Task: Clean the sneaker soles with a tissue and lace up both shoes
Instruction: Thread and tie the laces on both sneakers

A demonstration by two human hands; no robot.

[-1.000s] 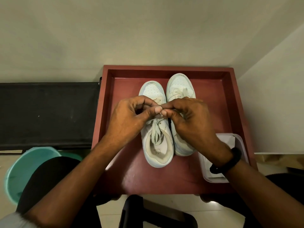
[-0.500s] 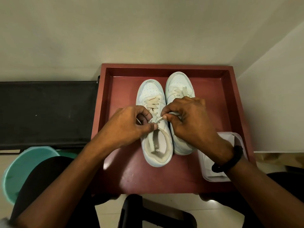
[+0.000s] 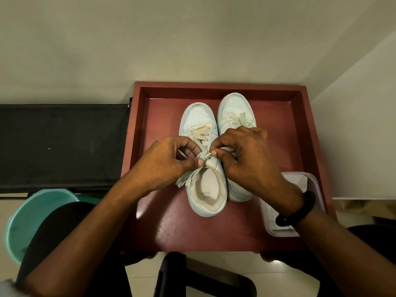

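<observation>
Left hand (image 3: 169, 159) and right hand (image 3: 246, 155) pinch the lace (image 3: 201, 133); second sneaker (image 3: 233, 108) half hidden.

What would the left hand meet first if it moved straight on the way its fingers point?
Likely the right hand: the left hand points across the lace that both pinch over the nearer sneaker, barely a gap between them; depth is unclear.

The tray (image 3: 278, 129) at centre frame has a smooth reddish painted finish with a dull sheen near its lower edge. The sneakers (image 3: 198, 116) look like smooth white leather with perforated toes, and their laces (image 3: 201, 133) are flat woven cloth. The lower-right box (image 3: 315, 185) is cloudy plastic holding a soft paper tissue (image 3: 297, 180). The bench (image 3: 64, 146) at left is matt black cloth.
</observation>
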